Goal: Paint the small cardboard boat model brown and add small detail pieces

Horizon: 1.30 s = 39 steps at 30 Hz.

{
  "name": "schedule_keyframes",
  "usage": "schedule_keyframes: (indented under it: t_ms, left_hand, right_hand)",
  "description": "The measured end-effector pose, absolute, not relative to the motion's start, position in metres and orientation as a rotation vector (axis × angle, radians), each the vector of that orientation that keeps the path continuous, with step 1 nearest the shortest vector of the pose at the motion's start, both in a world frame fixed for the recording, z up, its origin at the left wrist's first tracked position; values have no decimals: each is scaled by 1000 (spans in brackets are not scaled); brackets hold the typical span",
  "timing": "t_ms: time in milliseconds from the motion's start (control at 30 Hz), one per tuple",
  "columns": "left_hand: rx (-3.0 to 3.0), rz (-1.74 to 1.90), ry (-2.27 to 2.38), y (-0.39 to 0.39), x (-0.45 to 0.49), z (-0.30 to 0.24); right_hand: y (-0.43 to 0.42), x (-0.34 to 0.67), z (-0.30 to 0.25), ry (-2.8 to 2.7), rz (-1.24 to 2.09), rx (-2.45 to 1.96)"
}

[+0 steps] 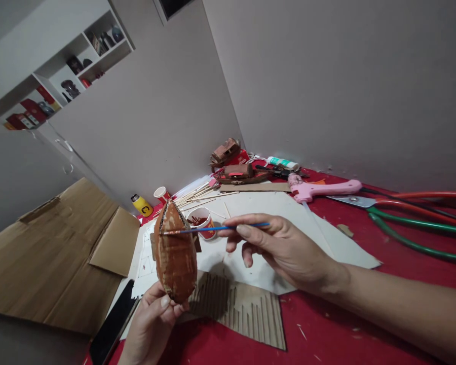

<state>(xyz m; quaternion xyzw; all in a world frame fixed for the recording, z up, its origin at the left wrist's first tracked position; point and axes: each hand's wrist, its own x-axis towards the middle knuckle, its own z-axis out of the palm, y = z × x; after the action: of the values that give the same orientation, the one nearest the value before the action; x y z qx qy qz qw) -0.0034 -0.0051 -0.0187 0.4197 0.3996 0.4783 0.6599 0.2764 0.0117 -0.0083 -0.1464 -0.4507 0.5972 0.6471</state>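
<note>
I saw both sets of fingers clamped, the left hand (pixel 152 317) on the brown model (pixel 177 261) from below, the right hand (pixel 283 246) on a paintbrush (pixel 216 228) across its upper part.

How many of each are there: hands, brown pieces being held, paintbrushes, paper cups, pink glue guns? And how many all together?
Hands: 2 (left hand, right hand)
Held brown piece: 1
Blue paintbrush: 1
Paper cups: 2 (near cup, far cup)
Pink glue gun: 1
Total: 7
</note>
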Motion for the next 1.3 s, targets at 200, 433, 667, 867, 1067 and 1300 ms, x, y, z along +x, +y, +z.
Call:
schedule_keyframes:
  t_ms: [200,433,667,867,1067,1300]
  left_hand:
    - [945,1087,909,-7,-2,-18]
    - [938,1107,927,-6,-2,-16]
    - [950,1116,906,-6,-2,-15]
    - [959,1136,897,-4,-6,-17]
    - [949,1164,942,-4,-4,-14]
    - [933,1241,962,0,-10,-10]
  right_hand:
    - [14,278,-9,-995,1335,-396]
    - [9,273,-13,-1079,1364,-491]
    - [13,280,-10,-1032,1265,-488]
    - [13,276,-11,-1086,1317,-624]
    - [11,279,-7,-1111,1230,-663]
    - [23,296,1,-982,1082,-650]
